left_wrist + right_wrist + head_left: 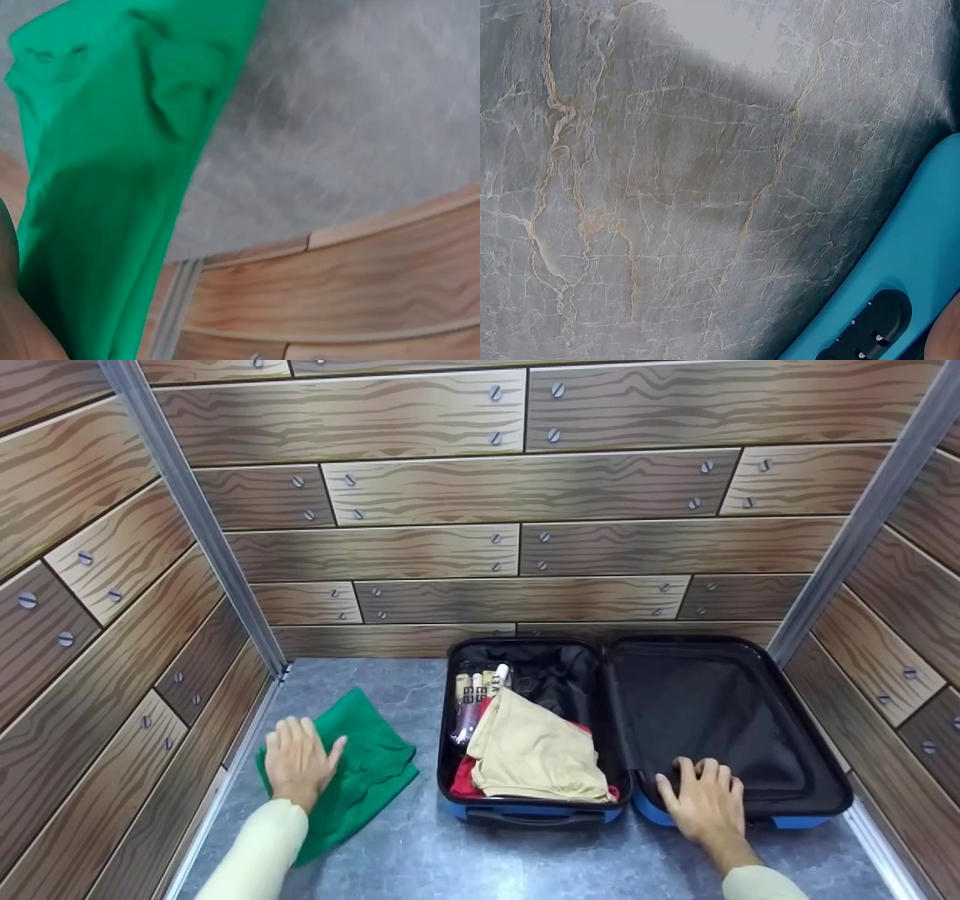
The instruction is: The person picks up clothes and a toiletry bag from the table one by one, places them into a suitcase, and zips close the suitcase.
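Observation:
An open blue suitcase [534, 814] with black lining lies on the grey surface. Its left half holds a folded beige garment [536, 746] over red cloth [466, 780], beside a clear pouch of cosmetic tubes and bottles [469, 709]. My right hand [709, 802] rests at the front rim of the right half [712, 720], fingers slightly bent over the edge. In the right wrist view the blue shell [930, 217] shows a black combination lock [870, 330]. On the left, my left hand [298, 757] lies on a folded green garment [367, 757], fingers straight and thumb spread.
Wood-patterned panels [450, 487] wall the work surface [420, 855] at the back and both sides. Metal posts [202, 517] stand at the back corners. The suitcase's right half lies near the right wall [900, 675].

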Motion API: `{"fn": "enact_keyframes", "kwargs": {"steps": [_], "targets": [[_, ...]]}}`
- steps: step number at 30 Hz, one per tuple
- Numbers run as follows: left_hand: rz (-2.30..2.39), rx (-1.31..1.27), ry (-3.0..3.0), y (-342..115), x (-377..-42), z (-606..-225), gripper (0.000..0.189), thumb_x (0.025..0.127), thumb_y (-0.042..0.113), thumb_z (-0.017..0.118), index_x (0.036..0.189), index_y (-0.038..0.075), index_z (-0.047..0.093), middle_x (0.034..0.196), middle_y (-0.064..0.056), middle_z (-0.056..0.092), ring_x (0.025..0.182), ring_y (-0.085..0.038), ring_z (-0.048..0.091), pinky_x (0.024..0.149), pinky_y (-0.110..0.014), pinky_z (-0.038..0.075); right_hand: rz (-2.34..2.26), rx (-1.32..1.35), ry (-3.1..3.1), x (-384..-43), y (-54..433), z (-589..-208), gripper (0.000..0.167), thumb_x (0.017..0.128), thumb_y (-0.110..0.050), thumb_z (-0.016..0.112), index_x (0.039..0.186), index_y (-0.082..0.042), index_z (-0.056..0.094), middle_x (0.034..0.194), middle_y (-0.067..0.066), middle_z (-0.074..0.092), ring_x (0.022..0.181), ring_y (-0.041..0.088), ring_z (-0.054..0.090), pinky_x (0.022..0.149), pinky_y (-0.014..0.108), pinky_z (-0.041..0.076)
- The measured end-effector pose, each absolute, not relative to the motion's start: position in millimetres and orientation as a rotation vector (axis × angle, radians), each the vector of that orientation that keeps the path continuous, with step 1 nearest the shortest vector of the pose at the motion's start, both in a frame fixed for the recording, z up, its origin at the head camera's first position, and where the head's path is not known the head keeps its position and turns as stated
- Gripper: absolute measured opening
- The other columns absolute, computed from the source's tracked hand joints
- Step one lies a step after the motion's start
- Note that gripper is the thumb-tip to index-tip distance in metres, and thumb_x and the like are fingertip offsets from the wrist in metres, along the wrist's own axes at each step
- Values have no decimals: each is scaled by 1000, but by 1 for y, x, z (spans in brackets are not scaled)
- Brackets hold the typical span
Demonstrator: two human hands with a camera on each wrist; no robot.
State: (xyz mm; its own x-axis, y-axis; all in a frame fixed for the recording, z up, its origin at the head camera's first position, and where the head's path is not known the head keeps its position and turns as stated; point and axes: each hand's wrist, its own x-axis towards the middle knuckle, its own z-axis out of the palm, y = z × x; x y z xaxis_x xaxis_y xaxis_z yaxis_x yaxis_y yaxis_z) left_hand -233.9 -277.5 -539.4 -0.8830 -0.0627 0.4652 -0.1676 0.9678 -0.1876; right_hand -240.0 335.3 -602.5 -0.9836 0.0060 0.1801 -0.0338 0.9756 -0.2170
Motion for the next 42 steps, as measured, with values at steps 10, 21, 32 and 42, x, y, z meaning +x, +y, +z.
{"fn": "enact_keyframes", "kwargs": {"steps": [10,21,32,42], "targets": [[459,-21,-2563,-281,-243,-496,63,91,62,54,81,0,43,78,-15,43,74,-30,41,70,-42,35,308,37,-2944,-240,333,-599,57,100,-52,44,128,-3,54,118,32,46,107,50,41,89,67,29],[535,-151,-2476,-274,-247,-453,64,91,64,50,83,1,45,82,-15,44,80,-33,43,73,-44,33,324,54,-2934,-241,334,-595,58,101,-51,44,130,-2,53,119,33,46,108,51,40,90,69,28],[498,-305,-2380,-230,-247,-419,68,91,69,43,88,1,48,85,-15,44,84,-34,43,78,-45,32,416,62,-2959,-241,334,-579,67,98,-59,45,134,-1,49,124,35,42,116,53,34,95,71,20],[543,-407,-2306,-196,-231,-392,66,93,70,37,86,4,45,82,-10,40,81,-29,37,78,-42,28,482,244,-2778,-271,269,-518,57,99,-52,49,136,-9,47,128,26,39,124,48,30,98,66,20]]}}
